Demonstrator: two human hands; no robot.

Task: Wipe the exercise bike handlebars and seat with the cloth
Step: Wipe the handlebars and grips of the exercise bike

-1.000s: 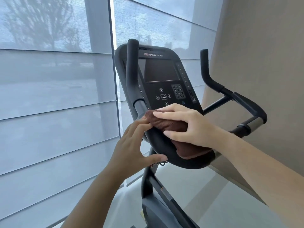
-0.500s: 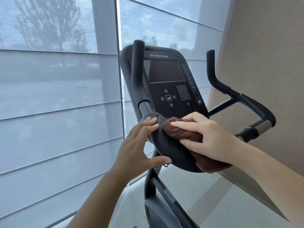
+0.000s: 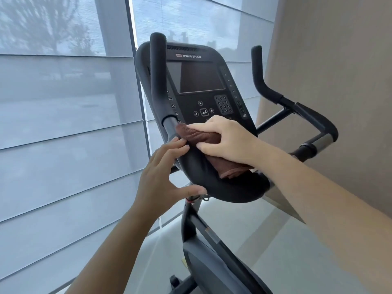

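Observation:
A black exercise bike stands in front of me, its left handlebar (image 3: 158,81) rising beside the console (image 3: 203,85) and curving down into a padded loop (image 3: 212,183). My right hand (image 3: 229,139) presses a folded brown cloth (image 3: 199,135) onto that bar just below the upright grip. My left hand (image 3: 161,177) cups the loop from the left, fingertips on top next to the cloth and thumb underneath. The right handlebar (image 3: 307,115) sticks out at the right, untouched. The seat is out of view.
A window with grey roller blinds (image 3: 63,134) fills the left side. A beige wall (image 3: 339,71) runs close along the right of the bike. The bike's frame and shroud (image 3: 212,262) drop away below over a pale floor.
My right hand slid the cloth down the bar toward the loop, then back up toward the upright grip. The left hand stayed on the loop.

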